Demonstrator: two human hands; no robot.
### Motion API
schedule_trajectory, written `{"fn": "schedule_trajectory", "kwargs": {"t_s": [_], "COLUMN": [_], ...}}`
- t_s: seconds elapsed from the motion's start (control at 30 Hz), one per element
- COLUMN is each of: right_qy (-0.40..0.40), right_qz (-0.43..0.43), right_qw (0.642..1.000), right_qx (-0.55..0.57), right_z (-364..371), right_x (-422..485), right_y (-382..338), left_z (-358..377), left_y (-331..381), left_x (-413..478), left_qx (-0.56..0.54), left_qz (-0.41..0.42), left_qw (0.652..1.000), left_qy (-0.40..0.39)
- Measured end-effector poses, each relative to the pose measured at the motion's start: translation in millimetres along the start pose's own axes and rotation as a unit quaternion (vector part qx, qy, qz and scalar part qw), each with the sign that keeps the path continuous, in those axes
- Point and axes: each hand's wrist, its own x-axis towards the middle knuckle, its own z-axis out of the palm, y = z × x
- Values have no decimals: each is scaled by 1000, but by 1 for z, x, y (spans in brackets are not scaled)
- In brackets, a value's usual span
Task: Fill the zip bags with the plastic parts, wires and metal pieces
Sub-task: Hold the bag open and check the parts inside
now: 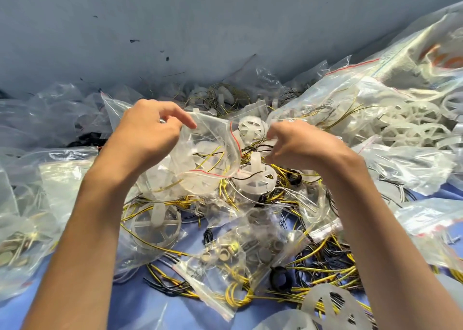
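left hand (150,135): pinching the top edge of the zip bag (210,151), fingers curled on it
zip bag: held up over the pile, white plastic bits and yellow wire inside
right hand (300,145): fingers curled just beside the bag, can't tell what's held, if anything
plastic wheel (251,128): between both hands
wires (323,278): tangled on the blue cloth (150,304) below

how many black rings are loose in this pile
2. The near black ring lies on yellow wires beside the bag of metal pieces; the far black ring sits just below the right hand. More may be hidden under bags and wires.
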Motion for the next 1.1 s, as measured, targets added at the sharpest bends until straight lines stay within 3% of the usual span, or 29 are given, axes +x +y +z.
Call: {"fn": "schedule_trajectory", "kwargs": {"t_s": [0.17, 0.27, 0.47, 0.67, 0.83, 1.0, 1.1], "right_qy": [-184, -243, -178, -137, -211, -172, -186], "right_qz": [24, 24, -15, -3, 15, 12, 33], "right_qw": [981, 965, 972, 985, 968, 977, 978], "right_qx": [-62, -99, -152, -100, -131, -129, -90], "right_z": [12, 20, 22, 12, 29, 28, 28], "right_x": [-3, 0, -1, 1, 3, 3, 4], "right_y": [1, 0, -4, 1, -1, 1, 0], "left_z": [1, 0, -2, -4, -2, -3, -2], "left_y": [0, 1, -1, -3, -4, -1, -1], "left_x": [1, 1, 1, 1, 1, 0, 0], "left_qx": [10, 14, 15, 18, 19, 25, 30], "left_qz": [16, 17, 10, 2, -3, -1, -5], "left_qw": [1000, 1000, 1000, 1000, 1000, 1000, 999], "left_qy": [7, 8, 7, 13, 13, 14, 14]}}
